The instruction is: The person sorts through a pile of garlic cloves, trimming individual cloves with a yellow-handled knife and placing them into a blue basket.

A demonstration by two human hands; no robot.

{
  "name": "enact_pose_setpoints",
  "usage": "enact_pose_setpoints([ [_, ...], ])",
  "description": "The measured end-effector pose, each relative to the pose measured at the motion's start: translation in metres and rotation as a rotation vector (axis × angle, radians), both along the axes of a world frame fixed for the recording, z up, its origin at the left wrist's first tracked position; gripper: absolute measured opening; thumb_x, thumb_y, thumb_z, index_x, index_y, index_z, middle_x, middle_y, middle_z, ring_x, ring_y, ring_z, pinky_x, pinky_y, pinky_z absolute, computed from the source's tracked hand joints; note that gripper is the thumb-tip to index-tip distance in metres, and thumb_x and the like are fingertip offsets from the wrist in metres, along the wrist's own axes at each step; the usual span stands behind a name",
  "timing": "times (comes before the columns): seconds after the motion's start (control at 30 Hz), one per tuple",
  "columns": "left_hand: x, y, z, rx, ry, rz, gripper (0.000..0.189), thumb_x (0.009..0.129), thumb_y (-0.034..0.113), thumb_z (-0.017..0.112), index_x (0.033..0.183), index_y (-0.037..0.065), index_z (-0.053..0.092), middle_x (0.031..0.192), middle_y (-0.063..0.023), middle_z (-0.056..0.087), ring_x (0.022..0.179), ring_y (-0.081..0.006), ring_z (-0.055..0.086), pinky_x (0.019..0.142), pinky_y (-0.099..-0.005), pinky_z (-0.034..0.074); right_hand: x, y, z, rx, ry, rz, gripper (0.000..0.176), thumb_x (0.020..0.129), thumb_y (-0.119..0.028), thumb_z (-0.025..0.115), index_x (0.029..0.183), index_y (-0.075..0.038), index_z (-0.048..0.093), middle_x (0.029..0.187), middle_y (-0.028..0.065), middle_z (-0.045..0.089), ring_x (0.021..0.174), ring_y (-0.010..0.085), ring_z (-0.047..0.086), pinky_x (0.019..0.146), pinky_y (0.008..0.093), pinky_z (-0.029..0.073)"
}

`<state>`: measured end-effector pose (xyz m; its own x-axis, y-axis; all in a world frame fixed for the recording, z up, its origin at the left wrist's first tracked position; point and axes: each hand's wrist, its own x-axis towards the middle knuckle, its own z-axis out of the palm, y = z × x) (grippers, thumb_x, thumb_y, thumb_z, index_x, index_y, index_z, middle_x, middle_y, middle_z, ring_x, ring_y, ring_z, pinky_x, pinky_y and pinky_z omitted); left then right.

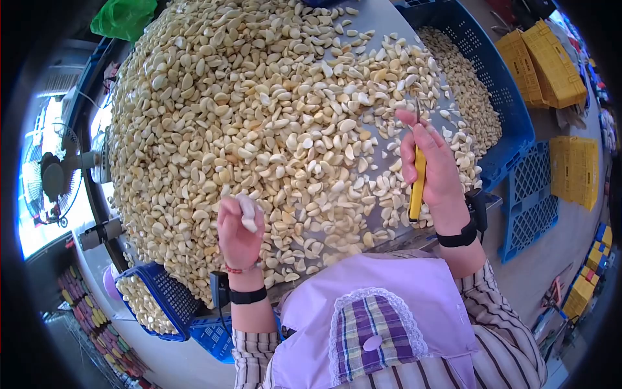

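Note:
A wide heap of peeled garlic cloves (pixel 285 110) covers the grey table. My right hand (pixel 433 159) is closed around a knife with a yellow handle (pixel 418 185). Its thin blade points away from me, over the cloves on the right. Over the near left part of the heap, my left hand (pixel 238 230) is curled with its fingers bent in. Something white (pixel 248 212) shows at its thumb and fingertips; I cannot tell whether it is a clove or a finger covering. Dark bands circle both wrists.
A large blue crate (pixel 512 97) of smaller pieces stands at the far right. Beside the table's near left edge is a blue basket (pixel 188 301) holding cloves. Yellow crates (pixel 573 172) and a blue lattice crate (pixel 532 201) sit right. A fan (pixel 55 175) stands left.

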<state>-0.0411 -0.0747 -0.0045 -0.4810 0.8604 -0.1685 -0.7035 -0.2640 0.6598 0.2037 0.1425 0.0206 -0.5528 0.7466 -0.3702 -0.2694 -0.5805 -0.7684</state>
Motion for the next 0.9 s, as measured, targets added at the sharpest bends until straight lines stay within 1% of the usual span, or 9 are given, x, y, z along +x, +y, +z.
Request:
enact_pose_setpoints([
  [0.03, -0.002, 0.003, -0.004, -0.002, 0.004, -0.004, 0.015, 0.087, 0.017, 0.059, 0.091, 0.007, 0.049, 0.080, -0.0071, 0.054, 0.061, -0.0139, 0.048, 0.048, -0.0200, 0.041, -0.001, -0.003, 0.000, -0.009, -0.015, 0.016, 0.037, 0.095, -0.027, 0.053, 0.125, -0.004, 0.052, 0.069, -0.0010, 0.052, 0.047, 0.0035, 0.043, 0.042, 0.0151, 0.037],
  [0.13, 0.006, 0.027, -0.010, -0.843, 0.706, -0.100, 0.020, 0.082, 0.020, 0.070, 0.088, 0.003, 0.063, 0.061, 0.0004, 0.053, 0.050, -0.0083, 0.045, 0.049, -0.0214, 0.039, -0.007, -0.011, 0.000, -0.030, -0.046, 0.050, 0.036, 0.095, -0.026, 0.053, 0.124, -0.005, 0.053, 0.069, -0.0016, 0.051, 0.049, 0.0028, 0.043, 0.042, 0.0149, 0.037],
  [0.17, 0.013, 0.030, -0.011, -0.840, 0.708, -0.102, 0.020, 0.082, 0.020, 0.070, 0.088, 0.003, 0.063, 0.061, 0.0004, 0.053, 0.050, -0.0083, 0.045, 0.049, -0.0214, 0.039, -0.009, -0.014, 0.000, -0.043, -0.068, 0.075, 0.034, 0.095, -0.026, 0.053, 0.123, -0.006, 0.054, 0.069, -0.0019, 0.050, 0.050, 0.0024, 0.043, 0.043, 0.0148, 0.037],
  [0.27, 0.020, 0.027, -0.021, -0.912, 1.367, -0.206, 0.022, 0.080, 0.015, 0.070, 0.095, -0.001, 0.067, 0.070, -0.0041, 0.063, 0.057, -0.0081, 0.053, 0.055, -0.0229, 0.044, -0.017, -0.024, 0.002, -0.018, -0.139, 0.196, 0.035, 0.096, -0.022, 0.049, 0.125, -0.002, 0.049, 0.068, -0.0007, 0.049, 0.045, 0.0043, 0.043, 0.043, 0.0158, 0.038],
  [0.4, 0.014, 0.022, -0.025, -0.940, 1.093, -0.205, 0.022, 0.082, 0.016, 0.069, 0.094, -0.002, 0.068, 0.075, -0.0061, 0.067, 0.059, -0.0079, 0.055, 0.056, -0.0215, 0.045, -0.025, -0.043, -0.004, 0.000, -0.177, 0.364, 0.037, 0.095, -0.025, 0.054, 0.128, -0.008, 0.052, 0.068, -0.0041, 0.049, 0.051, 0.0017, 0.044, 0.045, 0.0168, 0.038],
  [0.57, 0.021, 0.016, 0.002, -0.636, 0.256, -0.104, 0.011, 0.086, 0.002, 0.058, 0.096, 0.001, 0.062, 0.078, -0.0059, 0.065, 0.049, -0.0013, 0.044, 0.041, -0.0155, 0.032, -0.033, -0.060, 0.006, 0.039, -0.269, 0.543, 0.048, 0.093, -0.027, 0.057, 0.135, -0.008, 0.046, 0.069, -0.0033, 0.052, 0.054, 0.0024, 0.046, 0.049, 0.0193, 0.040],
  [0.7, 0.042, 0.014, 0.012, -0.554, 0.225, -0.042, 0.009, 0.084, -0.002, 0.056, 0.092, 0.003, 0.057, 0.084, -0.0065, 0.064, 0.048, -0.0034, 0.044, 0.042, -0.0163, 0.034, -0.036, -0.069, -0.004, 0.368, -0.310, 0.728, 0.065, 0.089, -0.038, 0.059, 0.142, -0.008, 0.036, 0.066, 0.0004, 0.049, 0.059, 0.0088, 0.046, 0.056, 0.0264, 0.040],
  [0.8, 0.053, 0.014, 0.026, -0.494, 0.245, -0.103, 0.013, 0.081, -0.006, 0.062, 0.088, 0.003, 0.056, 0.084, -0.0029, 0.062, 0.059, -0.0027, 0.051, 0.049, -0.0158, 0.039, -0.041, -0.071, 0.002, 0.439, -0.278, 0.852, 0.064, 0.089, -0.027, 0.060, 0.143, -0.005, 0.033, 0.123, 0.0110, 0.055, 0.095, 0.0130, 0.051, 0.086, 0.0292, 0.043],
  [0.9, 0.056, 0.014, 0.029, -0.454, 0.334, -0.128, 0.015, 0.080, -0.007, 0.062, 0.087, 0.004, 0.055, 0.083, -0.0023, 0.061, 0.061, -0.0024, 0.052, 0.051, -0.0159, 0.039, -0.039, -0.076, -0.003, 0.479, -0.201, 0.785, 0.058, 0.091, -0.024, 0.058, 0.143, -0.008, 0.036, 0.105, 0.0060, 0.061, 0.082, 0.0087, 0.052, 0.073, 0.0248, 0.045],
])
